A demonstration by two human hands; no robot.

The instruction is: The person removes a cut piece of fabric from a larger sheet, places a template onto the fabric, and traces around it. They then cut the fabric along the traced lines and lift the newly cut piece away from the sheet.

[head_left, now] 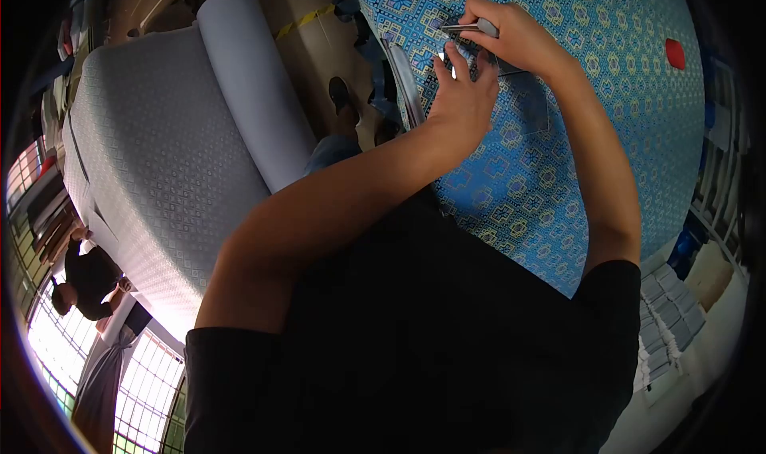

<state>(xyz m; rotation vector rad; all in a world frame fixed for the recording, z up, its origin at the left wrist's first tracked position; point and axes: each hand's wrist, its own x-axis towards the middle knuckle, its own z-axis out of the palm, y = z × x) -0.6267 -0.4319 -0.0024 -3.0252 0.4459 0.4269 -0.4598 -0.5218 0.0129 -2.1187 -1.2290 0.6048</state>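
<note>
In the head view, my right hand (511, 35) is closed around a slim grey utility knife (477, 28), its tip pointing left, close over the blue patterned fabric (550, 215). Just below it, my left hand (465, 95) has its fingers spread and fingertips down at a clear plastic template (533, 112) lying on that fabric. The template's left part is hidden under my hands. Cut fabric edges (403, 79) hang at the table's left side, near my left wrist.
A red object (676, 54) lies on the fabric at the right. To the left, a large grey fabric roll (247, 63) rests beside a table covered in grey patterned fabric (167, 135). Another person (88, 282) stands at the far left. Folded grey fabric (666, 318) is stacked at lower right.
</note>
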